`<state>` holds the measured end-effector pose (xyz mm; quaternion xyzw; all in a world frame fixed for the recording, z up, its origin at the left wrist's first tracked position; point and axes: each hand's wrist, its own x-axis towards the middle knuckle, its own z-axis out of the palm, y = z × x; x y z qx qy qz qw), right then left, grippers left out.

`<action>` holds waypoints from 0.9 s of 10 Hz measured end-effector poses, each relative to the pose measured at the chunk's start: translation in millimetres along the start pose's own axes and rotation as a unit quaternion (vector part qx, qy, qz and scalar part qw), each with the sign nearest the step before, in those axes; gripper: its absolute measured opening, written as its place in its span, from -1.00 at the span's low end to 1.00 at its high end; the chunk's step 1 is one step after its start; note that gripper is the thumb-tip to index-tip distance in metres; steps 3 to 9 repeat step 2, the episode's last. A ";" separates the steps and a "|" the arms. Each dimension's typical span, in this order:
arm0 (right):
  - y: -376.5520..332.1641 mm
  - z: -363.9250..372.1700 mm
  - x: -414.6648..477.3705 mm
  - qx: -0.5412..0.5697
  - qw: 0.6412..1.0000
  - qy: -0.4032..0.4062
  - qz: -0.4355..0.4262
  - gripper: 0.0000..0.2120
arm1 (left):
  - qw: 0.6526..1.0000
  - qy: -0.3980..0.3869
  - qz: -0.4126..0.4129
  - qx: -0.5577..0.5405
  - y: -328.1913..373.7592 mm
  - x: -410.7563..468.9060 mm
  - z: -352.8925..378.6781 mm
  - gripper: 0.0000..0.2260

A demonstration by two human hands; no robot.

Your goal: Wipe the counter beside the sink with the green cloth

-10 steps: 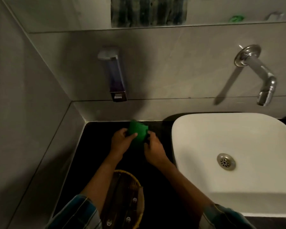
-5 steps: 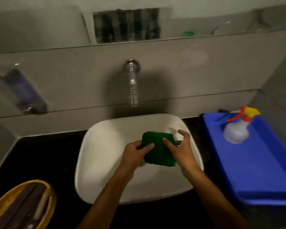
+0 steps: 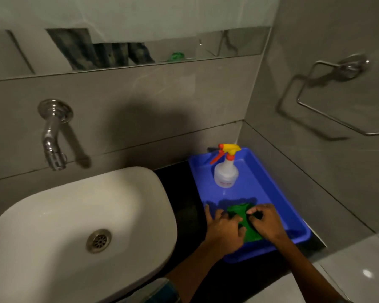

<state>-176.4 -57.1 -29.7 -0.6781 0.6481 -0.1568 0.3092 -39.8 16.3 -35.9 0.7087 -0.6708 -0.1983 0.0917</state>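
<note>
Head view shows the green cloth (image 3: 245,224), crumpled and dark, lying in the blue tray (image 3: 269,193) on the worktop (image 3: 179,193) right of the sink (image 3: 74,215). Half a second ago it was held over the basin. Left hand (image 3: 224,228) and right hand (image 3: 266,224) both curl closed on it.

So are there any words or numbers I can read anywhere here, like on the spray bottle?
No text here can be read.
Spray bottle standing in the blue tray: a small reddish mark near its base, too blurred to read.
Green cloth, white sink, tap and wall tiles: no words, numbers or signs show.
</note>
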 end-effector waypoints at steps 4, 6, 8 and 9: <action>12.3 12.1 11.6 -0.255 0.966 -0.027 0.046 -0.68 | 0.988 0.062 0.074 0.118 -13.3 -5.3 -13.5 -0.64; 12.3 12.1 11.6 -0.255 0.966 -0.027 0.046 -0.68 | 0.988 0.062 0.074 0.118 -13.3 -5.3 -13.5 -0.64; 12.3 12.1 11.6 -0.255 0.966 -0.027 0.046 -0.68 | 0.988 0.062 0.074 0.118 -13.3 -5.3 -13.5 -0.64; 12.3 12.1 11.6 -0.255 0.966 -0.027 0.046 -0.68 | 0.988 0.062 0.074 0.118 -13.3 -5.3 -13.5 -0.64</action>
